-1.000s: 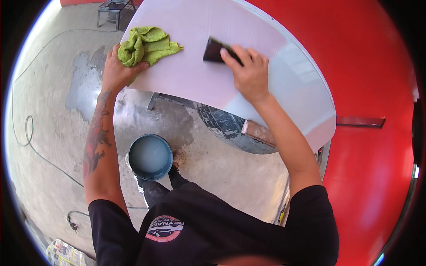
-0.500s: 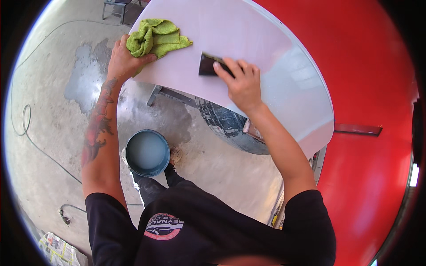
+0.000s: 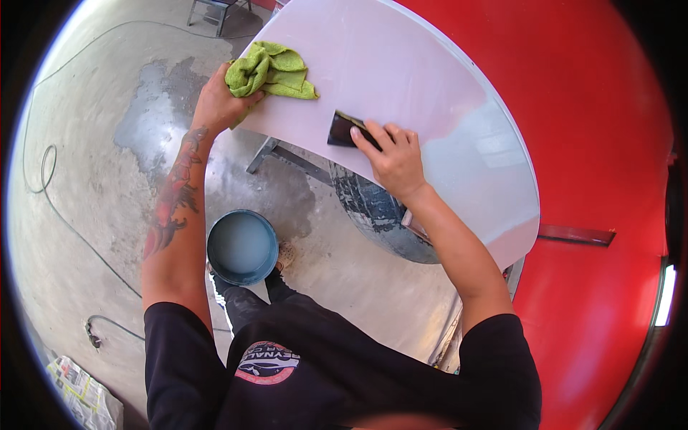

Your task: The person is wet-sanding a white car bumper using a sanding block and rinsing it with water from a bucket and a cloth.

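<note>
A pale panel point(image 3: 387, 57), pinkish with a bluish-grey area on its right, lies across the upper middle. My left hand point(image 3: 218, 100) is closed on its left edge with a crumpled green cloth point(image 3: 283, 72), which rests partly on the surface. My right hand point(image 3: 394, 161) grips a dark block point(image 3: 340, 129) with a yellowish-green edge, against the panel near its lower edge. My thumb lies along the block's side, with my fingers over its far end.
A blue bucket point(image 3: 242, 247) of cloudy water stands by my feet. A stand point(image 3: 294, 161) and dark round object point(image 3: 365, 222) sit under the panel. Left are a hose point(image 3: 86, 244), newspaper point(image 3: 82, 394) and stool point(image 3: 218, 11). A red surface point(image 3: 595, 143) fills the right.
My right hand and the block have moved down toward the panel's lower edge. My left hand still holds the cloth; it and the panel's left edge sit farther right in the picture.
</note>
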`<state>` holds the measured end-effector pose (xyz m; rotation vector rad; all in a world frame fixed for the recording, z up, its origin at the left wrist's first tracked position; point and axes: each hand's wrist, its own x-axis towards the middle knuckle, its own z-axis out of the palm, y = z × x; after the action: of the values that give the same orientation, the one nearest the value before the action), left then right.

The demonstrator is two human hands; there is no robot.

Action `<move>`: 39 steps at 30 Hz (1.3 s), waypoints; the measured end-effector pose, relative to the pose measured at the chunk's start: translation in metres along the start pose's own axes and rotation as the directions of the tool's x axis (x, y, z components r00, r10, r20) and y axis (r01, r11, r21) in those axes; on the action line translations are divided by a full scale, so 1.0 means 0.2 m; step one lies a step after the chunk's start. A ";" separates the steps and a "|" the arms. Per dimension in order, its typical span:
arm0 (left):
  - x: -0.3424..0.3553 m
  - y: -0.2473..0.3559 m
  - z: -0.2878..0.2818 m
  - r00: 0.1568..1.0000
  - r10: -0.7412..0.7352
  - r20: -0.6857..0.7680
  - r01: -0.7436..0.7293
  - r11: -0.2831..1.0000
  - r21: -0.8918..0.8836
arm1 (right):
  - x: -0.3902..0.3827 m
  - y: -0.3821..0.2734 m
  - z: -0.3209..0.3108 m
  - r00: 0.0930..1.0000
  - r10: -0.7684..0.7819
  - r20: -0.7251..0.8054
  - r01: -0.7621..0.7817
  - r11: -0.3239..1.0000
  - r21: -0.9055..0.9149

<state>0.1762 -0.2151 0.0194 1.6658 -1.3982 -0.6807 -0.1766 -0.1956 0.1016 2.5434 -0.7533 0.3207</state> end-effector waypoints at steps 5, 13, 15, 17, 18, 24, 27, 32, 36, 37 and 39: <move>-0.01 -0.02 0.00 0.998 -0.042 -0.056 0.033 0.990 -0.138 | 0.49 0.21 -0.01 0.997 0.011 -0.083 -0.020 0.995 -0.099; -0.06 -0.08 -0.02 0.969 -0.021 -0.246 -0.034 0.976 -0.214 | 0.17 -0.15 0.14 1.000 0.014 0.022 -0.013 0.999 -0.042; -0.07 0.11 -0.04 0.949 0.060 -0.310 -0.123 0.975 -0.188 | 0.13 -0.16 0.14 0.997 -0.061 0.055 0.061 0.998 -0.010; -0.02 0.29 -0.08 0.940 0.162 -0.301 -0.234 0.946 -0.222 | 0.32 -0.07 0.10 0.986 -0.124 0.113 0.130 0.990 -0.049; 0.01 0.39 -0.10 0.939 0.161 -0.305 -0.234 0.947 -0.221 | 0.51 -0.01 0.08 0.997 -0.022 0.075 0.030 0.994 -0.105; 0.07 0.54 -0.19 0.887 0.233 -0.398 -0.369 0.876 -0.311 | 0.63 -0.11 0.15 0.986 0.167 -0.017 -0.168 0.981 -0.094; 0.07 0.31 -0.22 0.892 0.036 -0.450 -0.172 0.949 -0.265 | 0.27 -0.29 0.17 0.998 0.026 0.058 -0.022 0.998 -0.062; -0.01 -0.18 -0.22 0.924 -0.071 -0.376 -0.051 0.951 -0.306 | 0.71 0.01 0.13 0.999 0.023 0.025 -0.019 0.989 -0.145; -0.05 -0.20 -0.17 0.979 -0.109 -0.171 0.051 0.949 -0.312 | 0.90 0.08 0.17 0.978 0.096 -0.187 -0.131 0.974 -0.185; -0.05 -0.19 -0.16 0.979 -0.114 -0.171 0.054 0.947 -0.318 | 0.76 -0.01 0.17 0.993 0.057 -0.107 -0.073 0.986 -0.149; -0.04 -0.19 -0.13 0.995 -0.088 -0.043 0.067 0.931 -0.359 | 0.32 -0.22 0.16 0.998 -0.048 0.047 0.050 0.997 -0.051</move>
<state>0.2146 -0.2004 -0.0004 1.4432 -1.0946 -0.8681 -0.0960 -0.2077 0.0805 2.5231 -0.7059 0.2239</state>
